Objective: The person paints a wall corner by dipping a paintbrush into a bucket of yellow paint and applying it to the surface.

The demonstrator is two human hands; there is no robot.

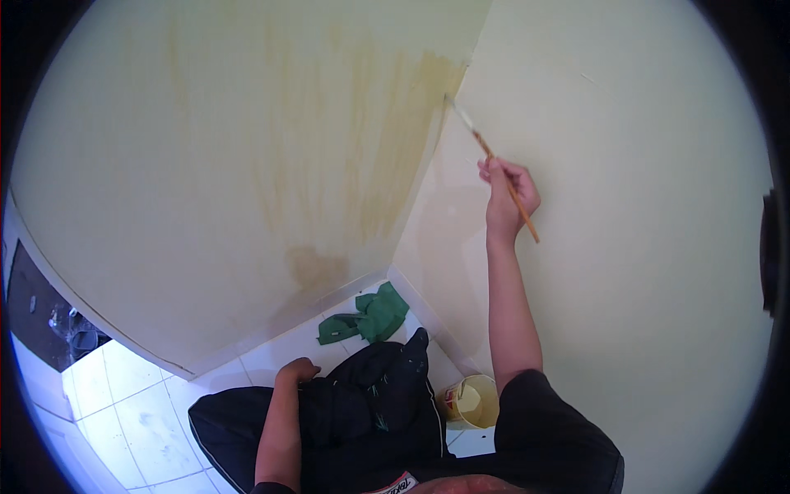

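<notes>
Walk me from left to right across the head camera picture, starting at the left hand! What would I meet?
The bare left hand → the crumpled dark-green cloth → the bare right hand, holding the slim brush with an orange-brown wooden handle.

It's an indoor room (tiled floor, streaked wall).

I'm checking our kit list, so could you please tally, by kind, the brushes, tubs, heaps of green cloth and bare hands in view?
Brush: 1
Tub: 1
Heap of green cloth: 1
Bare hands, the left hand and the right hand: 2
Total: 5
</notes>
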